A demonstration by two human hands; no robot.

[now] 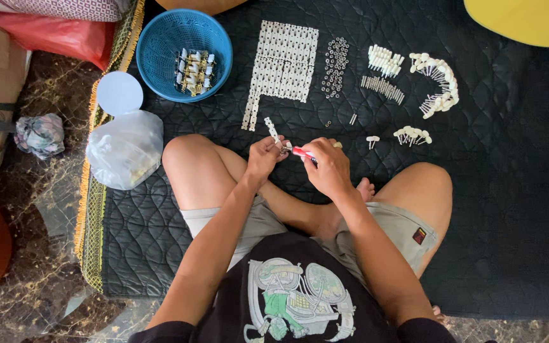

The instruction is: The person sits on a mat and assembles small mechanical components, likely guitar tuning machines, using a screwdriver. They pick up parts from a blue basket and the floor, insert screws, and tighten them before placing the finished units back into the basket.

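Note:
I sit cross-legged on a dark quilted mat (490, 209). My left hand (263, 154) pinches a narrow white metal strip (272, 130) that sticks up from its fingers. My right hand (327, 164) grips a red-handled screwdriver (302, 152) whose tip points at the strip's lower end. The two hands meet just above my knees.
On the mat ahead lie rows of white metal plates (283, 62), small rings (335, 67), thin pins (382, 88), and white-knobbed pegs (440, 82). A blue basket (160, 44) holds assembled parts. A clear plastic bag (125, 149) and round lid (119, 93) sit at the left.

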